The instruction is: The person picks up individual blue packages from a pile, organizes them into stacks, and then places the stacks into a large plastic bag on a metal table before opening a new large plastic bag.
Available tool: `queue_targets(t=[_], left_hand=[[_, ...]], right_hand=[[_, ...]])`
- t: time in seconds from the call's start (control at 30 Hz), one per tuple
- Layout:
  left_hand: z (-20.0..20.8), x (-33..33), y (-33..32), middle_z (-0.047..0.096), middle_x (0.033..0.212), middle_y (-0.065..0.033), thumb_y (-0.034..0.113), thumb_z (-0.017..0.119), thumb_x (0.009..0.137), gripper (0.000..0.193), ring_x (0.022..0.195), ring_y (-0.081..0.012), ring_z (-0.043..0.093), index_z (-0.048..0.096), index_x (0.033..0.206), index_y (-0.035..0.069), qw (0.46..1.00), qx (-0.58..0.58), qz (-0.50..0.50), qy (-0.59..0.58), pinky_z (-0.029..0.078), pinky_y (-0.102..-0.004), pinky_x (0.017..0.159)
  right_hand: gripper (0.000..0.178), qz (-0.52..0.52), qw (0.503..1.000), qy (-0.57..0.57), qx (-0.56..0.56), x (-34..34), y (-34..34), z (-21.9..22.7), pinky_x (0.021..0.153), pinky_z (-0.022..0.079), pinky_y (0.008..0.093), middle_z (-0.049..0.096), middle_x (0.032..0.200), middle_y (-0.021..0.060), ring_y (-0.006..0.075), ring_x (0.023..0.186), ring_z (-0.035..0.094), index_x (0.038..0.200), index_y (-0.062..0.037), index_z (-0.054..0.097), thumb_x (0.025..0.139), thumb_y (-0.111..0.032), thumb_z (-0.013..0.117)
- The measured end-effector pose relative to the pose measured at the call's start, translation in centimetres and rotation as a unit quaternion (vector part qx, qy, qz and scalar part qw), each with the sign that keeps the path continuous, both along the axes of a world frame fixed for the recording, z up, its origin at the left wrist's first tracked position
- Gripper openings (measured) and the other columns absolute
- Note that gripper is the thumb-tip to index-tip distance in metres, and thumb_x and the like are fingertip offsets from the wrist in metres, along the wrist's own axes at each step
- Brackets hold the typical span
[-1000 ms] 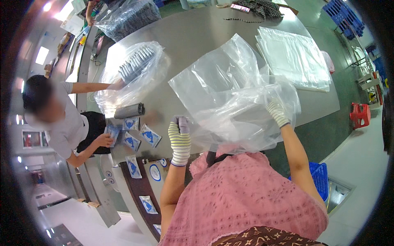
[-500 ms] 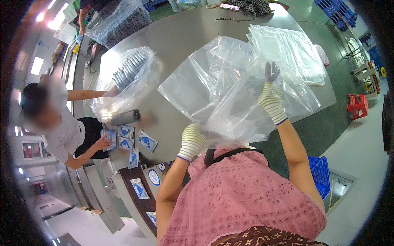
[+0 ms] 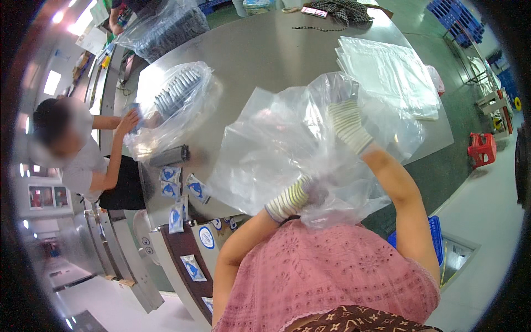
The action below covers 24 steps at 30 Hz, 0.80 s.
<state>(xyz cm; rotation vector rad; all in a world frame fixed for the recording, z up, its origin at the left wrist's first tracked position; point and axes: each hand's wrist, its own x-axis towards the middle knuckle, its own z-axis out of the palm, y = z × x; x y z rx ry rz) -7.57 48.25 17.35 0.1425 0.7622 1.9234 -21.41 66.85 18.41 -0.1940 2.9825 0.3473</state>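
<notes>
A large clear plastic bag (image 3: 265,141) lies spread and crumpled on the metal table in front of me. My right hand (image 3: 348,119), in a striped glove with grey fingers, reaches into the film at the bag's far right part; its fingers look stretched out beneath the plastic. Nearer my body, my left hand (image 3: 293,198), gloved alike, is at the bag's near edge. Its fingertips are smeared by motion and partly covered by film, so their grip cannot be made out. Beyond the bag, a stack of flat clear bags (image 3: 387,77) lies at the right.
At the left, a co-worker (image 3: 83,149) handles a blue packet by a clear bag of packets (image 3: 177,94). Small blue-and-white packets (image 3: 196,188) lie near the conveyor (image 3: 191,243). A dark roll (image 3: 168,156) rests nearby. A red stool (image 3: 481,149) and blue basket (image 3: 434,238) stand right.
My left hand has moved right and inward along the bag; my right hand has drawn slightly nearer and left. The bag has crumpled toward me. The co-worker's near hand has lifted a packet to the filled bag.
</notes>
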Motion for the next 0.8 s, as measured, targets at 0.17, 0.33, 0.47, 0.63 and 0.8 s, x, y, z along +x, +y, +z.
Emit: queue_targets(t=[0.17, 0.33, 0.47, 0.63, 0.8], left_hand=[[2.9, 0.6, -1.7, 0.050, 0.069, 0.0019, 0.030, 0.048, 0.089, 0.038, 0.068, -0.0072, 0.047, 0.053, 0.112, 0.000, 0.951, -0.049, -0.133, 0.276, 0.039, -0.0233, 0.062], [3.3, 0.3, -9.3, 0.063, 0.094, -0.0056, 0.023, 0.061, 0.079, 0.028, 0.090, -0.0147, 0.055, 0.063, 0.096, 0.000, 0.920, -0.314, 0.039, 0.233, 0.042, -0.0282, 0.083], [2.8, -2.3, -5.4, 0.061, 0.101, -0.0069, 0.025, 0.060, 0.081, 0.031, 0.092, -0.0168, 0.056, 0.061, 0.100, 0.002, 0.943, -0.176, 0.231, 0.162, 0.043, -0.0309, 0.087], [-3.7, -1.7, -4.0, 0.058, 0.103, -0.0081, 0.036, 0.057, 0.083, 0.046, 0.092, -0.0174, 0.056, 0.053, 0.114, 0.001, 0.978, 0.012, 0.207, 0.016, 0.044, -0.0346, 0.087], [-2.0, 0.4, -1.4, 0.056, 0.096, -0.0042, 0.039, 0.054, 0.085, 0.047, 0.079, -0.0142, 0.053, 0.052, 0.115, 0.002, 0.996, -0.073, 0.050, -0.008, 0.045, -0.0291, 0.074]], right_hand=[[0.059, -0.079, 0.976, 0.198, 0.054, -1.3, 6.4, 1.7, 0.103, 0.010, 0.0608, 0.028, 0.136, 0.0227, 0.0370, 0.128, 0.024, 0.133, 0.0018, 0.027, 0.083, -0.024, 0.046], [0.046, 0.072, 0.981, -0.160, 0.078, 0.1, 3.5, 1.6, 0.095, 0.026, 0.0530, 0.046, 0.119, 0.0203, 0.0339, 0.112, 0.043, 0.120, -0.0008, 0.045, 0.081, -0.024, 0.049], [0.037, 0.163, 0.936, -0.280, -0.139, 6.3, 3.5, 2.5, 0.085, 0.042, 0.0406, 0.059, 0.101, 0.0188, 0.0313, 0.094, 0.057, 0.108, -0.0035, 0.058, 0.076, -0.023, 0.054], [0.040, 0.200, 0.962, 0.143, -0.120, 7.0, 1.0, 6.0, 0.086, 0.042, 0.0414, 0.052, 0.112, 0.0195, 0.0302, 0.098, 0.054, 0.114, -0.0024, 0.052, 0.078, -0.020, 0.051], [0.039, 0.177, 0.952, 0.232, -0.094, 4.8, 1.1, 4.6, 0.091, 0.038, 0.0457, 0.045, 0.123, 0.0178, 0.0280, 0.105, 0.051, 0.117, -0.0031, 0.049, 0.080, -0.017, 0.049]])
